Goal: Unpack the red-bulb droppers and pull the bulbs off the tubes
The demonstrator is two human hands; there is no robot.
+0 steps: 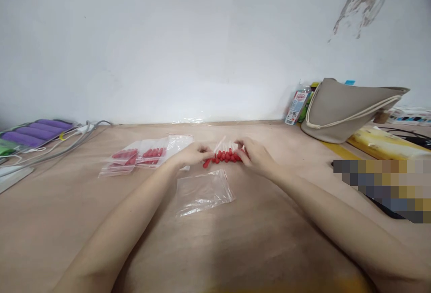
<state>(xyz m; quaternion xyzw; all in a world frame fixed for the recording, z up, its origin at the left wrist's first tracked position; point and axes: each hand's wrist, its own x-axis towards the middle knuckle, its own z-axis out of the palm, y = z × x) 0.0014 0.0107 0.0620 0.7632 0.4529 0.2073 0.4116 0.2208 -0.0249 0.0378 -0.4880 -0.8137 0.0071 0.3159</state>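
A row of droppers (226, 155), with red bulbs towards me and pale, see-through stems pointing away, lies on the table between my hands. My left hand (193, 154) pinches a single dropper (206, 163) at the row's left end; it lies slanted, its stem reaching up and right. At the right end, my right hand (254, 155) has its thumb and fingers closed around the last droppers, partly hiding them. Just in front of the row lies a clear zip bag (204, 192), flat and with nothing visible inside.
Left of my hands are zip bags with red-bulbed droppers (153, 153) and another clear bag (180, 142). Grey cables (77, 138) and a purple padded item (37, 132) lie far left. A bottle (298, 104), a grey bag (350, 109) and a yellow pack (387, 142) stand right.
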